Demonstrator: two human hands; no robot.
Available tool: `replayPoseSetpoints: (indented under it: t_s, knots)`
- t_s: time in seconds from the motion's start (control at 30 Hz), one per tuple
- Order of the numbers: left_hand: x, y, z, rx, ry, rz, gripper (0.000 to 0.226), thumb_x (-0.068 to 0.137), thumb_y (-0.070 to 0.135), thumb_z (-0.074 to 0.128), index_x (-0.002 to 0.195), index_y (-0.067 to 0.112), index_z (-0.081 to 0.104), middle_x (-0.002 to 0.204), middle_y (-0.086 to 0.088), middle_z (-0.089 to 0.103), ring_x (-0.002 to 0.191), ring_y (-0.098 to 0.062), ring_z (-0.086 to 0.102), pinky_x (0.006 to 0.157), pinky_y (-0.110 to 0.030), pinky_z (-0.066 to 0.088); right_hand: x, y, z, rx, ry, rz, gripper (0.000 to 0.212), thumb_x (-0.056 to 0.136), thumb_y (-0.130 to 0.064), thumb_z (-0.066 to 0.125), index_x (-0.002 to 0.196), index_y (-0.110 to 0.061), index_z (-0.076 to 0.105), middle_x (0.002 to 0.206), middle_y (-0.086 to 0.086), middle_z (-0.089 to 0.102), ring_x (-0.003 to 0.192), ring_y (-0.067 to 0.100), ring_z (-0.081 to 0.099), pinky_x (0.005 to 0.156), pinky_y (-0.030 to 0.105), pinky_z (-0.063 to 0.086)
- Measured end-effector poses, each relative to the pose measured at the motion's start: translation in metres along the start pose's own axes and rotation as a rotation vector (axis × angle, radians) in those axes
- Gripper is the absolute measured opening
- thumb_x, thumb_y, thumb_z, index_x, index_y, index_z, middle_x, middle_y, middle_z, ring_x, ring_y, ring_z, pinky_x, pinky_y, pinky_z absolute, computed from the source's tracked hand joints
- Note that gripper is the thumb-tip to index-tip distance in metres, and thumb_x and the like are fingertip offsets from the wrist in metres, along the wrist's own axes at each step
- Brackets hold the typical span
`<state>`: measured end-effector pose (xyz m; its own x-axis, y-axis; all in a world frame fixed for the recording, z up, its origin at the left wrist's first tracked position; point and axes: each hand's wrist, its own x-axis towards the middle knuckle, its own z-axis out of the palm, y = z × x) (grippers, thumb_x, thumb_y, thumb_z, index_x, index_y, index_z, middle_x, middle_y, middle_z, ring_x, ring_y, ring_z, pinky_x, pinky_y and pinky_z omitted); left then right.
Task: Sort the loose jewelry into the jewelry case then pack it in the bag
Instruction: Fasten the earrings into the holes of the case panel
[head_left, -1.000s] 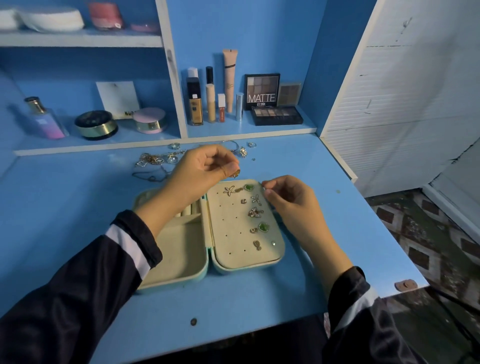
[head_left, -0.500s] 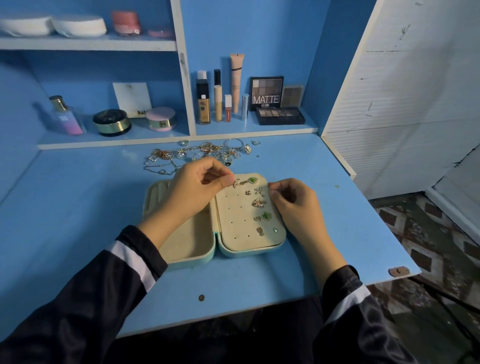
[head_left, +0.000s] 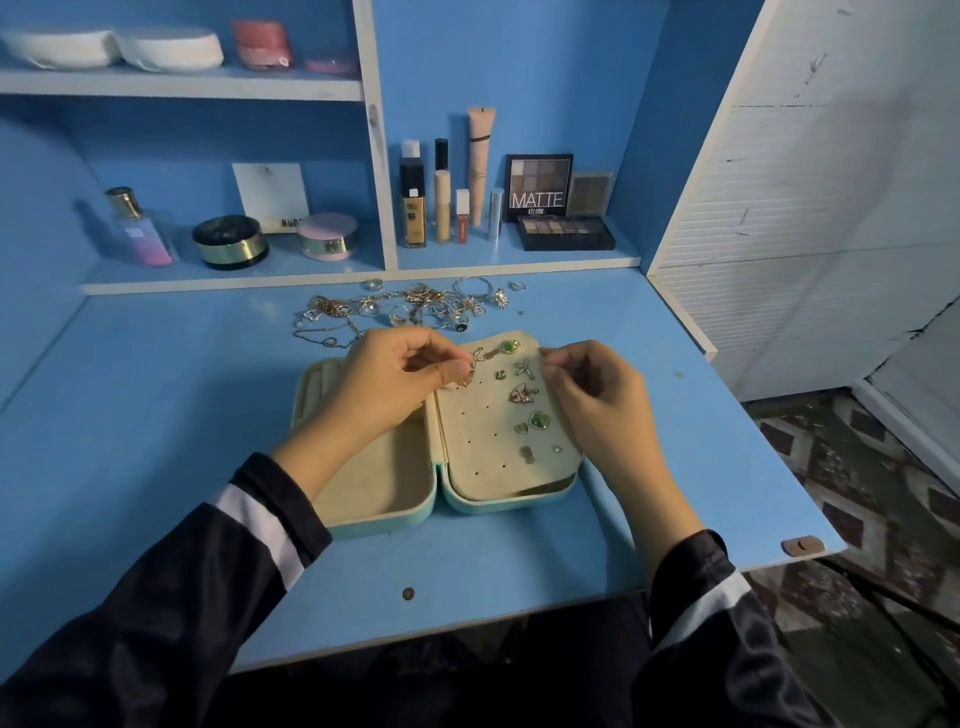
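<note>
Though several earrings are already pinned to the panel of the case, the sorting looks far from done: a tangled pile of chains and rings lies on the tabletop at the case's 12 o'clock. The left hand pinches a gold earring in its fingers over the panel's 11 o'clock corner. The right hand curls its fingers at the 1 o'clock edge; what they grasp, I cannot tell. No bag shows.
</note>
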<state>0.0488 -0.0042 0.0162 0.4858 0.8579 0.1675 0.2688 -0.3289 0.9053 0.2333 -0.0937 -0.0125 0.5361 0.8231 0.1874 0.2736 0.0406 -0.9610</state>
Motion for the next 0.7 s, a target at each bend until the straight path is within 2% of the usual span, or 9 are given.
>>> replayPoseSetpoints:
  t_s: [0.1,0.2,0.33,0.43,0.57,0.7]
  knots:
    - [0.003,0.001,-0.002,0.020,-0.015,-0.010,0.013,0.082,0.009,0.074,0.085,0.023,0.073,0.087,0.008,0.075,0.079,-0.003,0.070,0.072,-0.012,0.053,0.000,-0.007,0.001,0.061,-0.003,-0.020,0.008,0.090,-0.007,0.063,0.085,-0.013,0.066,0.093,-0.002,0.073,0.083,0.010,0.065,0.078,0.027,0.053]
    - [0.006,0.002,-0.004,0.077,-0.045,-0.010,0.012,0.082,0.011,0.075,0.087,0.022,0.073,0.088,0.012,0.074,0.080,-0.001,0.069,0.072,-0.009,0.050,0.000,-0.013,0.001,0.107,-0.009,-0.034,0.009,0.091,-0.005,0.063,0.084,-0.011,0.064,0.095,-0.005,0.074,0.091,0.024,0.066,0.084,0.036,0.054]
    - [0.009,0.001,-0.007,0.131,-0.070,-0.002,0.013,0.081,0.013,0.076,0.085,0.025,0.073,0.085,0.013,0.073,0.080,-0.003,0.069,0.077,-0.015,0.053,0.000,-0.019,0.002,0.137,-0.012,-0.029,0.007,0.091,-0.005,0.062,0.085,-0.008,0.064,0.096,-0.004,0.074,0.096,0.032,0.064,0.087,0.047,0.054]
    - [0.010,0.001,-0.008,0.189,-0.044,0.009,0.014,0.080,0.015,0.078,0.083,0.028,0.072,0.083,0.014,0.073,0.078,-0.002,0.069,0.079,-0.019,0.055,0.000,-0.022,0.003,0.144,-0.012,-0.024,0.006,0.091,-0.005,0.062,0.086,-0.006,0.064,0.096,-0.004,0.074,0.096,0.036,0.062,0.086,0.050,0.054]
    - [0.007,0.007,-0.005,0.270,0.016,0.054,0.013,0.083,0.015,0.077,0.083,0.027,0.073,0.082,0.016,0.071,0.073,0.009,0.061,0.070,-0.006,0.046,0.000,-0.024,0.004,0.159,-0.017,-0.025,0.008,0.091,-0.005,0.062,0.085,-0.009,0.064,0.097,-0.002,0.074,0.094,0.035,0.063,0.087,0.049,0.053]
    - [0.004,0.014,-0.003,0.340,-0.003,0.112,0.008,0.084,0.015,0.075,0.089,0.021,0.075,0.081,0.022,0.066,0.073,0.019,0.055,0.067,0.001,0.037,0.000,-0.024,0.005,0.171,-0.020,-0.027,0.009,0.092,-0.005,0.062,0.085,-0.010,0.064,0.099,0.002,0.073,0.096,0.035,0.063,0.087,0.050,0.053]
